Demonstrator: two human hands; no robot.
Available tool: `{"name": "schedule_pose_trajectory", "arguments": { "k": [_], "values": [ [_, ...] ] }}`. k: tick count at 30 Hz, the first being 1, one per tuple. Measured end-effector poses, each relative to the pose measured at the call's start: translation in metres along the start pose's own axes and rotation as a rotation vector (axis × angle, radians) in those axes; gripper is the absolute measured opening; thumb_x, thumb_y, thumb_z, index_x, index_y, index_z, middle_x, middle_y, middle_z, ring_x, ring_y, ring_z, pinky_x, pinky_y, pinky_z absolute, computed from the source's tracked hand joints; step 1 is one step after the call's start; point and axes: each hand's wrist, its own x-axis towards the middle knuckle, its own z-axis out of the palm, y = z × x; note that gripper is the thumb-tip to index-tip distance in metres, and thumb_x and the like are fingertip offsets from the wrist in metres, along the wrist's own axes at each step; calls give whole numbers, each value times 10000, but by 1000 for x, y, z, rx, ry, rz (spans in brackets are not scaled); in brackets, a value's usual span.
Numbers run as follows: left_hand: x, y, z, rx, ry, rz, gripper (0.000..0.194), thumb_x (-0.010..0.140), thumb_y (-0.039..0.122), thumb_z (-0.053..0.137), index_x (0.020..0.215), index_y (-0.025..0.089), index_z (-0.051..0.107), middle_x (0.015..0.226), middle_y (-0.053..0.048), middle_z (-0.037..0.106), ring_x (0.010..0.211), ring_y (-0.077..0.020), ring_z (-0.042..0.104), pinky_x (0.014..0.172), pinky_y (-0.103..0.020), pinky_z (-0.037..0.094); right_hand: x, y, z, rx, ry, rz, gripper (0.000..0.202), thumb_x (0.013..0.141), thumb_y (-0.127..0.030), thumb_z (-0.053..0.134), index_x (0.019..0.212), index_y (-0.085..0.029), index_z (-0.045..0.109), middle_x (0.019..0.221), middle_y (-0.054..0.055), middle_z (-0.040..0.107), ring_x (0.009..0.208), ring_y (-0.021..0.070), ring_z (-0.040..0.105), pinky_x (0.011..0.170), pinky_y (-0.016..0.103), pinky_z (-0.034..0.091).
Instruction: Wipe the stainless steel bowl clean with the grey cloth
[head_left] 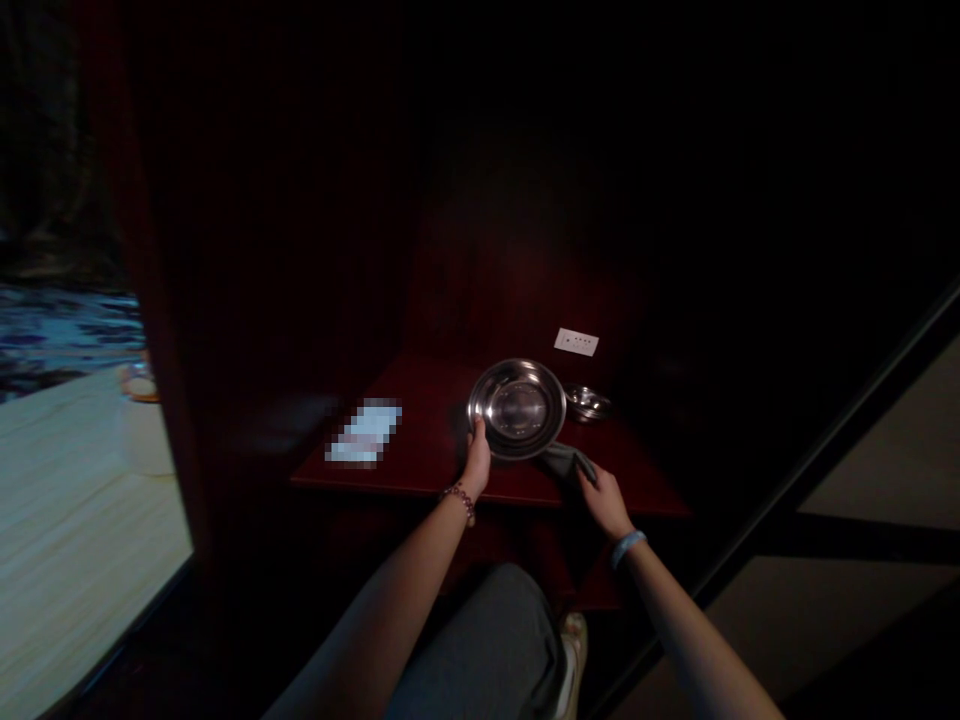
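Note:
A shiny metal bowl is tilted toward me above the dark red shelf. My left hand grips its lower left rim, thumb over the edge. In my right hand a grey cloth is bunched between closed fingers, and its far end reaches the bowl's lower right edge. Whether the cloth presses on the underside is hidden. Behind the held bowl, to the right, more metal bowls sit on the shelf, seemingly stacked.
A white wall socket is on the back panel. A blurred-out pale rectangle lies on the shelf's left side. Beyond the dark partition at left stands a light wooden table with a pale container. My knee is below the shelf.

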Motion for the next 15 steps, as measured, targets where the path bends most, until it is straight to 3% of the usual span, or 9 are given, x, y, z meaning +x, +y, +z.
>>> {"name": "schedule_pose_trajectory", "arguments": {
  "k": [3, 6, 10, 15],
  "values": [
    [-2, 1, 1, 38, 42, -72, 642, 892, 637, 455, 1370, 213, 508, 1466, -99, 498, 1409, -280, 388, 1133, -386, 379, 16, -8, 6, 499, 152, 174, 349, 821, -487, 622, 1007, -207, 716, 946, 53, 764, 918, 248, 709, 867, 403, 563],
    [-2, 0, 3, 64, 6, -46, 609, 906, 598, 469, 1336, 173, 539, 1431, -128, 531, 1391, -281, 415, 1148, -382, 350, 21, -23, 19, 834, 39, 246, 376, 819, -471, 648, 1114, -239, 667, 1020, 26, 756, 977, 216, 707, 872, 385, 577],
    [0, -2, 7, 71, -66, 31, 525, 947, 515, 446, 1269, 125, 587, 1344, -154, 601, 1335, -263, 488, 1158, -382, 327, 15, -47, 40, 973, -79, 217, 412, 860, -512, 602, 1168, -242, 644, 1147, 27, 724, 1103, 195, 666, 974, 371, 540],
    [0, 0, 8, 18, -124, 51, 459, 950, 478, 454, 1171, 121, 639, 1240, -143, 670, 1218, -248, 587, 1105, -371, 397, 11, -55, 60, 1017, -135, 304, 428, 831, -464, 664, 1187, -229, 634, 1197, 31, 704, 1100, 198, 661, 892, 341, 582]
  ]
}}
